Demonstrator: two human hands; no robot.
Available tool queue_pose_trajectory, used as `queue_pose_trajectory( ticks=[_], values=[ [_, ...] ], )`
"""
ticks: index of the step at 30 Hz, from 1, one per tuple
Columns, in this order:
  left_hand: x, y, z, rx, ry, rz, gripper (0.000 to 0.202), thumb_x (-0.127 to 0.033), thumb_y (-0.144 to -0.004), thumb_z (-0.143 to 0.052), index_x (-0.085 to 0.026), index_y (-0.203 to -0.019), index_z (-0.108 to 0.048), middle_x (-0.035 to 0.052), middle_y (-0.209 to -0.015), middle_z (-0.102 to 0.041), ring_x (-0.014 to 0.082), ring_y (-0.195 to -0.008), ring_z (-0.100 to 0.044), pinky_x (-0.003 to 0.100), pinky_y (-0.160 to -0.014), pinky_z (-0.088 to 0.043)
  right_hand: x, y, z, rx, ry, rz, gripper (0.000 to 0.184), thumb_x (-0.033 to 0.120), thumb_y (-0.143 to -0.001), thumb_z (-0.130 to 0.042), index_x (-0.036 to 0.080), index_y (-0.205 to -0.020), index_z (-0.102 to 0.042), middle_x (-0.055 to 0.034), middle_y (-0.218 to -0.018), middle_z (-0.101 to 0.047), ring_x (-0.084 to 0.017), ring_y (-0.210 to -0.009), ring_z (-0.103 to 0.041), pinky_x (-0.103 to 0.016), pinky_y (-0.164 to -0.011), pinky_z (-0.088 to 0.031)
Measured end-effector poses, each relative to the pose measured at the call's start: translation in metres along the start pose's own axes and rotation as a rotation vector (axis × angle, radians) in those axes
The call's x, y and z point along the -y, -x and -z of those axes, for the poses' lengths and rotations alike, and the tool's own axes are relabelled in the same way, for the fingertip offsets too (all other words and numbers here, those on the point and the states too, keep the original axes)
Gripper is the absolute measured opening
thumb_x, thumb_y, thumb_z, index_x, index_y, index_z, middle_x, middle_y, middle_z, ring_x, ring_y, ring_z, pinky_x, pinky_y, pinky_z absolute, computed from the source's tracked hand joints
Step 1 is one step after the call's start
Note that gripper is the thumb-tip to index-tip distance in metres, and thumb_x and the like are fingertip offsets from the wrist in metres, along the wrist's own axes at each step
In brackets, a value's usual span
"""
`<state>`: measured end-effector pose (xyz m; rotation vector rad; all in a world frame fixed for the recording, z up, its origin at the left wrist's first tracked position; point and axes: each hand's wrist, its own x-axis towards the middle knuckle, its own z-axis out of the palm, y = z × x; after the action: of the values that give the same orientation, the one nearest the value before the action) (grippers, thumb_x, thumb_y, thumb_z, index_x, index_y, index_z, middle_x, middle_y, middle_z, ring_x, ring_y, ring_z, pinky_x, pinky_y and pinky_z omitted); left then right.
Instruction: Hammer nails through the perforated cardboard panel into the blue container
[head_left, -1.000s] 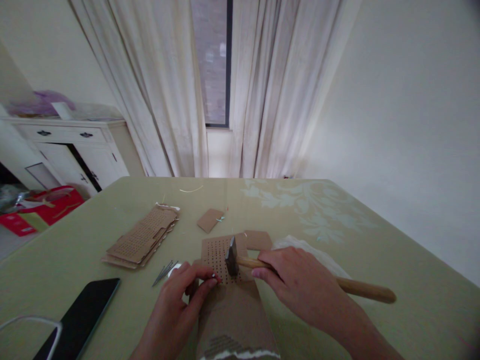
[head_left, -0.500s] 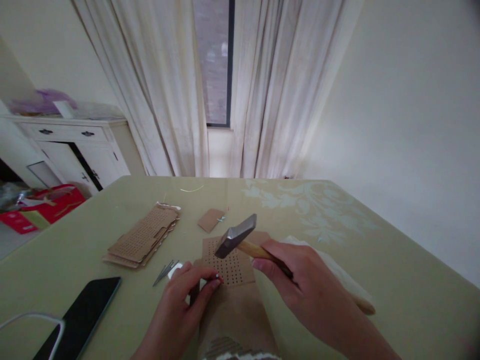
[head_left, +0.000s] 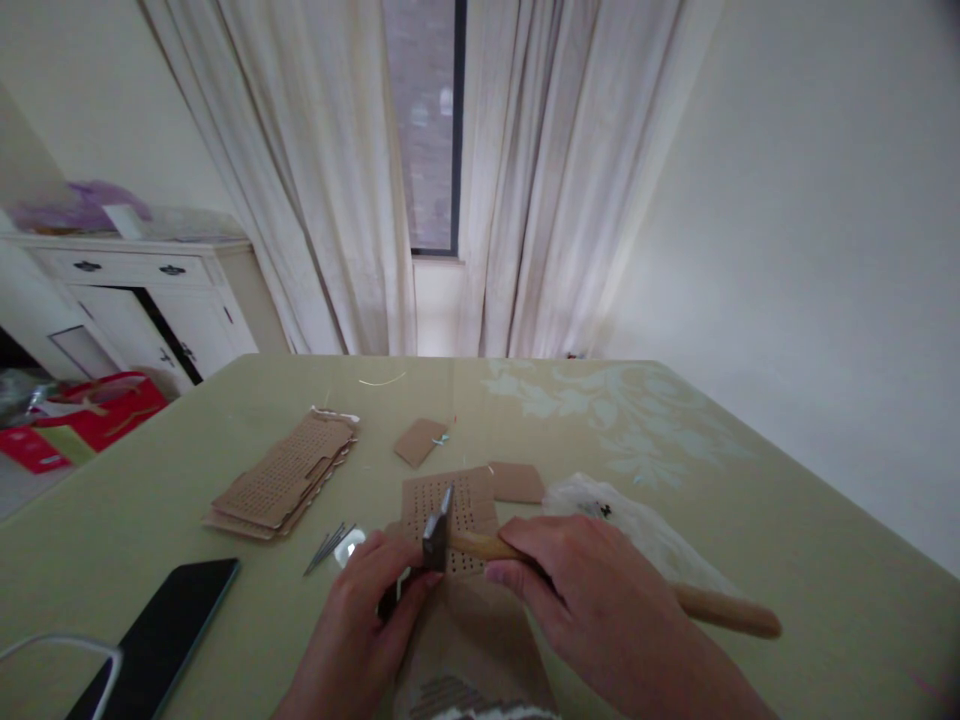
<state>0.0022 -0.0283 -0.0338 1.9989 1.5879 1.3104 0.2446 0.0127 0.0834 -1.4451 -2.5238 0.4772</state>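
My right hand (head_left: 600, 600) grips the wooden handle of a hammer (head_left: 436, 530), whose metal head is down at the fingertips of my left hand (head_left: 360, 600). Thumb and forefinger of the left hand are pinched on a nail, which the hammer head now hides. Under them lies a piece of cardboard (head_left: 474, 495) with rows of punched holes, on top of a larger brown cardboard piece (head_left: 480, 635). Several loose nails (head_left: 328, 548) lie left of that hand, beside a small white shiny object (head_left: 350, 547).
On the table (head_left: 675, 430), a stack of perforated cardboard (head_left: 289, 470) lies left, and a black phone (head_left: 161, 635) with a white cable nearer. Small cardboard pieces (head_left: 420, 441) sit beyond. A clear plastic bag (head_left: 637, 525) lies right, under the hammer's handle end.
The hammer head has come down and left from above the cardboard onto the left fingertips, covering the nail head that showed there. My left hand has barely moved.
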Motion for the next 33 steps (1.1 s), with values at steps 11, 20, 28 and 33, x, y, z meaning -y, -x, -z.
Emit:
queue_pose_trajectory(
  ticks=[11, 20, 28, 33],
  values=[
    [0.001, 0.005, 0.003, 0.055, 0.049, 0.013, 0.015, -0.030, -0.102, -0.071, -0.028, -0.092, -0.081, 0.0027, -0.102, -0.077, 0.0179, -0.089, -0.075, 0.023, -0.077, -0.061, -0.001, 0.000, -0.003, 0.051, 0.010, 0.001, 0.026, 0.037, -0.107, -0.071, 0.025, -0.084, -0.074, -0.0008, -0.083, -0.080, -0.024, -0.078, -0.072, -0.035, -0.071, -0.038],
    [0.007, 0.014, 0.002, 0.074, -0.024, 0.065, 0.038, -0.041, -0.086, -0.090, -0.031, -0.122, -0.080, 0.0061, -0.134, -0.074, 0.0273, -0.124, -0.074, 0.033, -0.105, -0.062, -0.003, -0.005, -0.010, 0.070, -0.013, -0.026, 0.026, 0.037, -0.107, -0.069, 0.025, -0.085, -0.076, -0.0011, -0.087, -0.082, -0.024, -0.082, -0.073, -0.035, -0.073, -0.038],
    [0.009, 0.014, 0.006, 0.089, -0.089, 0.006, 0.041, -0.043, -0.086, -0.090, -0.031, -0.124, -0.081, 0.0084, -0.132, -0.077, 0.0289, -0.118, -0.078, 0.035, -0.100, -0.067, -0.001, -0.007, -0.007, 0.072, 0.001, -0.009, 0.026, 0.034, -0.109, -0.067, 0.025, -0.086, -0.075, -0.0001, -0.084, -0.081, -0.022, -0.079, -0.071, -0.034, -0.071, -0.036],
    [0.006, 0.016, -0.001, 0.015, -0.022, 0.046, 0.040, -0.040, -0.084, -0.091, -0.033, -0.121, -0.082, 0.0070, -0.135, -0.077, 0.0300, -0.123, -0.075, 0.036, -0.104, -0.064, -0.003, -0.005, -0.008, 0.120, 0.026, -0.007, 0.025, 0.033, -0.107, -0.070, 0.025, -0.084, -0.076, -0.0004, -0.085, -0.082, -0.023, -0.079, -0.073, -0.034, -0.071, -0.036]
  ],
)
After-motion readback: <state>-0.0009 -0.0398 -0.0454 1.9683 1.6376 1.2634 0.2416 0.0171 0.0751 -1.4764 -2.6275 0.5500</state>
